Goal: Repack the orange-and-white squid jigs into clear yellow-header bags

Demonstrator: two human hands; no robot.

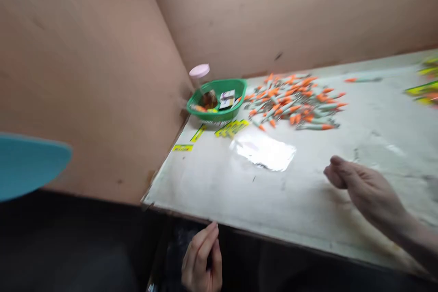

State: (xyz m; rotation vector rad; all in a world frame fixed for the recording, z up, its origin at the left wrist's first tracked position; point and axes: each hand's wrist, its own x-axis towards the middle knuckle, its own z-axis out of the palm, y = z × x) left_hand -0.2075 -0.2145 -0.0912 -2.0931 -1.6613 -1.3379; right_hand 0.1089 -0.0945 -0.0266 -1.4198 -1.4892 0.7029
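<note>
At the table's front edge, my left hand (203, 260) has its fingers bent and pressed together, the thumb close to them. Nothing shows in it. My right hand (366, 189) is above the right part of the table, fingers curled in and thumb on top; whatever it may hold is hidden. Left of it lies a shiny clear plastic bag (265, 149), flat on the table. Beyond the bag is a loose heap of slim fishing lures (294, 100), pale green with orange tips and metal fittings. Small yellow labels (232, 128) lie just left of the bag.
A green plastic basket (239, 96) in the back left corner contains a pink-lidded jar (199, 71) and small items. One lure (362, 80) lies apart at the back. More yellow pieces (424, 87) are at the right edge. Walls border the white table (205, 191) behind and left.
</note>
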